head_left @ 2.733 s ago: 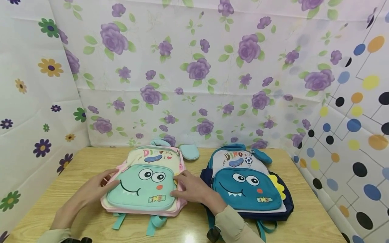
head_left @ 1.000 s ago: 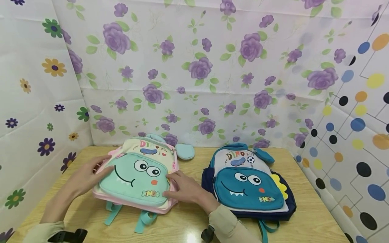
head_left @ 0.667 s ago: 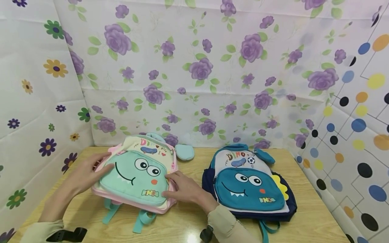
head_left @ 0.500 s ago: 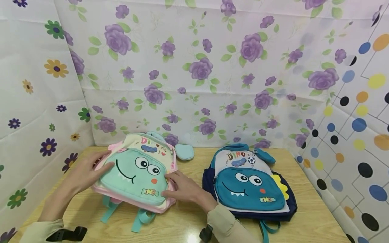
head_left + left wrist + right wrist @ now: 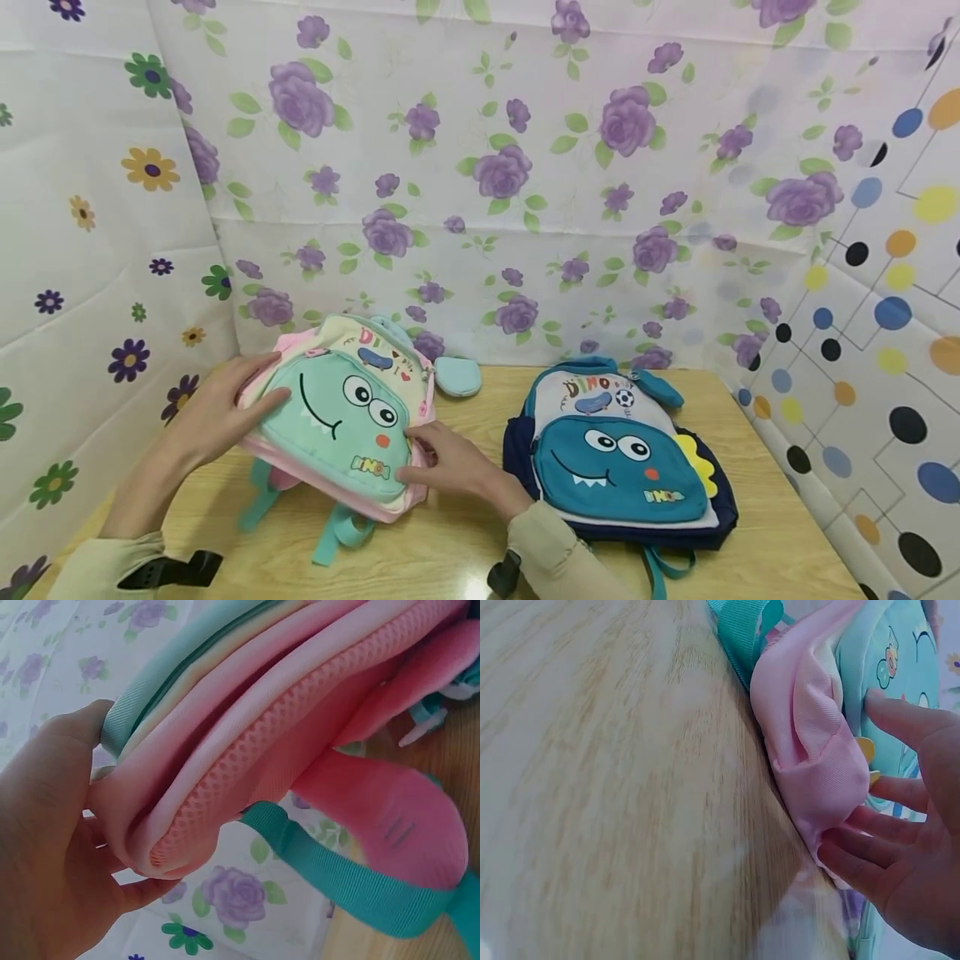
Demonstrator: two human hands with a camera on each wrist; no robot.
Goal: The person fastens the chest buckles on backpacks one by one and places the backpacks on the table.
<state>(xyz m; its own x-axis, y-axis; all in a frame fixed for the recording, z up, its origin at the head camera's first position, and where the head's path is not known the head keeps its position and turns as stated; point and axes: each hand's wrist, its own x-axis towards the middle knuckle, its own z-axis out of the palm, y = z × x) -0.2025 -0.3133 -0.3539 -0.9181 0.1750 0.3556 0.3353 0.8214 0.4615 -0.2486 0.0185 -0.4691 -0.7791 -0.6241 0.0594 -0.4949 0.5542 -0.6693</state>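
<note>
A mint, cream and pink backpack (image 5: 337,417) with a cartoon face is tilted, its left side raised off the table. My left hand (image 5: 217,412) grips that side, thumb on the front and fingers behind. In the left wrist view, the left hand (image 5: 60,825) curls round the pink edge (image 5: 225,765), and a pink and teal strap (image 5: 337,877) hangs below. My right hand (image 5: 457,467) holds the lower right side. The right wrist view shows the right hand (image 5: 922,817) with its thumb on the mint front pocket and its fingers against the pink side (image 5: 817,772).
A blue and white backpack (image 5: 622,467) lies on the wooden table (image 5: 765,517), right of the mint one. A light blue flap (image 5: 457,377) sits beside the mint backpack's top. Patterned cloths (image 5: 555,275) stand behind and at both sides.
The mint backpack has shifted left and its left side has risen and turned, with my left hand rising along with it. My right hand has moved slightly left. The blue backpack remains on the table.
</note>
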